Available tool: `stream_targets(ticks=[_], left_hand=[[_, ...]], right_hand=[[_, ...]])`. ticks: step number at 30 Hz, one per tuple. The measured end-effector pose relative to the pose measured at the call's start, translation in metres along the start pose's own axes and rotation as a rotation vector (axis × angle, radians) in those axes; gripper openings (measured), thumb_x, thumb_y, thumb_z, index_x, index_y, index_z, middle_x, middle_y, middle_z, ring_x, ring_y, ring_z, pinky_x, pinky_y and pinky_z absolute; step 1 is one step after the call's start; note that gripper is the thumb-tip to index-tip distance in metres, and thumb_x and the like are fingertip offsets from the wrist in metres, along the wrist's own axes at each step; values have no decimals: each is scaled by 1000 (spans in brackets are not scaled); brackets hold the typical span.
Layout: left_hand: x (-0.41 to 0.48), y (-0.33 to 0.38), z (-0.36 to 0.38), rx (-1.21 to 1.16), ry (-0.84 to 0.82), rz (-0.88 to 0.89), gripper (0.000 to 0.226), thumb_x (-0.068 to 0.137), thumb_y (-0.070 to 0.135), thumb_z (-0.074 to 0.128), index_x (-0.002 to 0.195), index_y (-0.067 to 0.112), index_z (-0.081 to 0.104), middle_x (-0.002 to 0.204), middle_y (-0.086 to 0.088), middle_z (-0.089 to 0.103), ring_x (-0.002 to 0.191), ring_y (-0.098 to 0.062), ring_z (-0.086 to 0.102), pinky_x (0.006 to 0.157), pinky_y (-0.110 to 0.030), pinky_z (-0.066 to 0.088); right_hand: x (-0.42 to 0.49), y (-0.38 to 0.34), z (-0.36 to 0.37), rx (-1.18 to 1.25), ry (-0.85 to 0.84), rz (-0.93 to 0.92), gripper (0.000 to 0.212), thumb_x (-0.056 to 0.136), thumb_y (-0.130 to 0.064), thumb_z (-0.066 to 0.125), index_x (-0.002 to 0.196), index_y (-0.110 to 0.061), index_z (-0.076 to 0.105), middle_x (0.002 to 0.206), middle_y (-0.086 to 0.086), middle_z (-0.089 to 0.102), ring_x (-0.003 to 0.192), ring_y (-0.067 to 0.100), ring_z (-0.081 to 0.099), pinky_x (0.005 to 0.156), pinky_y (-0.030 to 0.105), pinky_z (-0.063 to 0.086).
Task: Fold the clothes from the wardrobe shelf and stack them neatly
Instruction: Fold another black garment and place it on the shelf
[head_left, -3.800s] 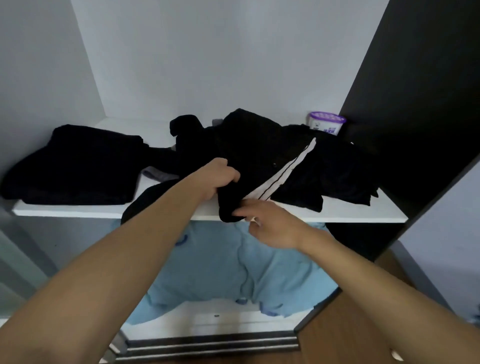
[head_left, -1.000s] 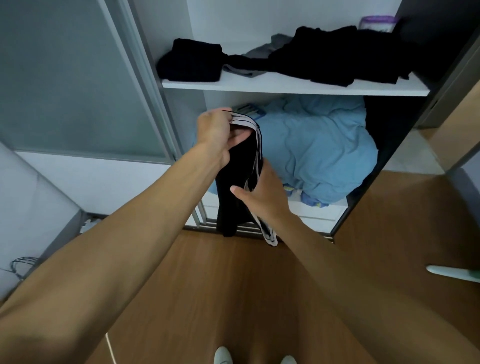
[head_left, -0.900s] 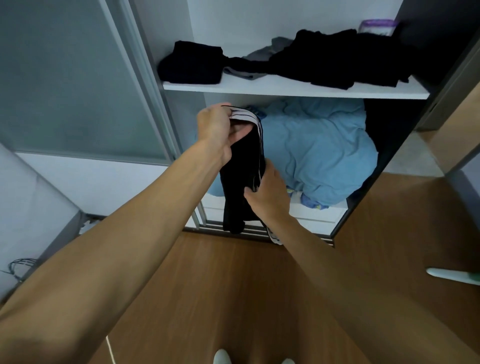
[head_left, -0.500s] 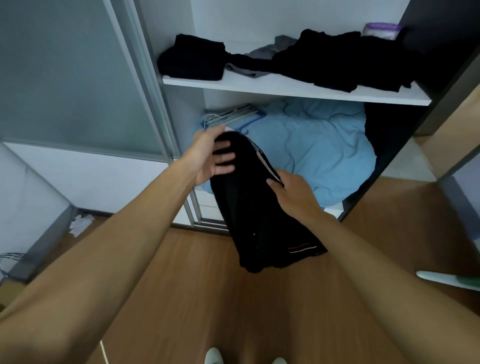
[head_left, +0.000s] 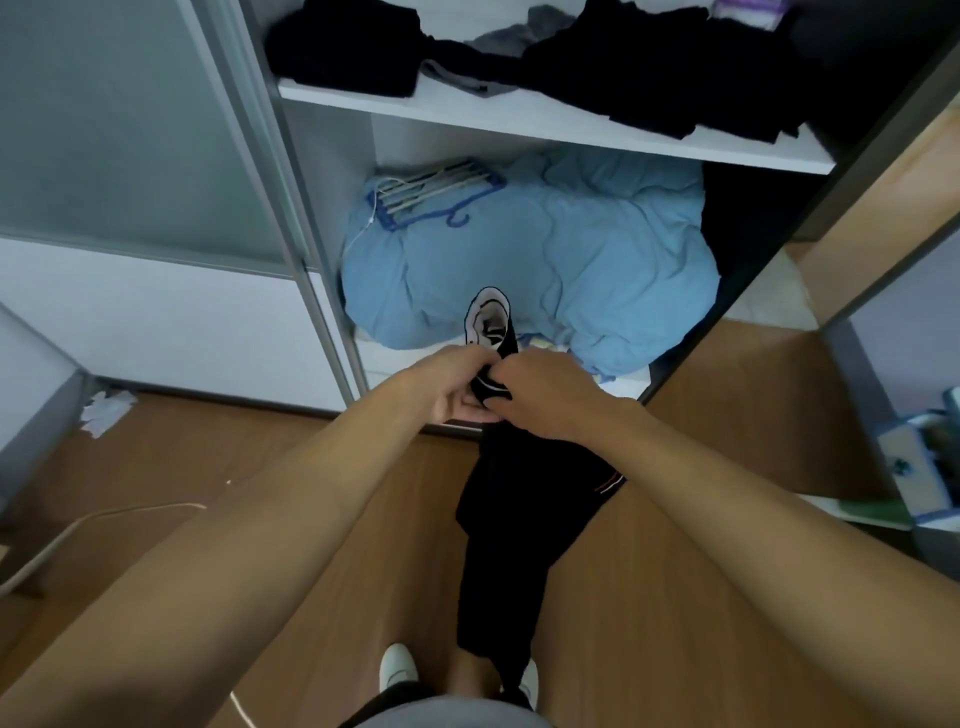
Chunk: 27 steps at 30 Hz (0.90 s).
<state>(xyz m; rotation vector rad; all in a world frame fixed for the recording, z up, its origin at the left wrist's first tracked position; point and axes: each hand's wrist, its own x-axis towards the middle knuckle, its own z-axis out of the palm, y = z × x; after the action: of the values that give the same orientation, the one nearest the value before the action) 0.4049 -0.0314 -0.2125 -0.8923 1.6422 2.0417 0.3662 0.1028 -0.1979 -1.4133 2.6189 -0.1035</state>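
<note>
Grips the black trousers (head_left: 514, 545) near their top end with left hand (head_left: 454, 387) and right hand (head_left: 543, 397), both curled tight, lets them hang limp over the floor (head_left: 260, 467) below the shelf (head_left: 545, 127), judges them soft, light, best held at the waistband corners.

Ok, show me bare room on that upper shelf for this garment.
Upper shelf: only the front strip is bare, widest between the folded black pile and the black heap. Behind is crowded; blue bedding fills the compartment below.
</note>
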Motion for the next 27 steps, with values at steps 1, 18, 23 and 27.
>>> stream_targets(ticks=[1,18,23,27], left_hand=[[0,-2,2,-7,39,31,12,98,11,49,104,4,58,70,-10,66,53,-19,68,54,-34,61],[2,34,-41,846,184,300,17,83,-2,51,78,11,60,70,-4,55,62,-16,51,53,-23,42],[2,40,-41,897,208,389,30,82,-3,46,95,5,71,75,-5,59,67,-17,51,58,-22,39],[-5,51,-42,805,199,329,20,73,-6,48,66,12,53,54,1,44,49,-13,41,46,-19,31]], right_hand=[[-3,-1,1,18,17,4,23,94,-36,58,101,-15,63,102,11,67,96,31,63,65,33,32],[-53,81,18,955,307,457,12,85,-8,77,98,-10,76,98,18,73,89,16,59,81,28,44],[-45,86,9,1236,379,485,47,93,-13,70,138,-16,58,137,-7,60,127,2,50,100,20,40],[-40,79,11,1510,411,372,30,99,-5,57,126,-14,64,116,-8,70,107,6,64,86,18,50]])
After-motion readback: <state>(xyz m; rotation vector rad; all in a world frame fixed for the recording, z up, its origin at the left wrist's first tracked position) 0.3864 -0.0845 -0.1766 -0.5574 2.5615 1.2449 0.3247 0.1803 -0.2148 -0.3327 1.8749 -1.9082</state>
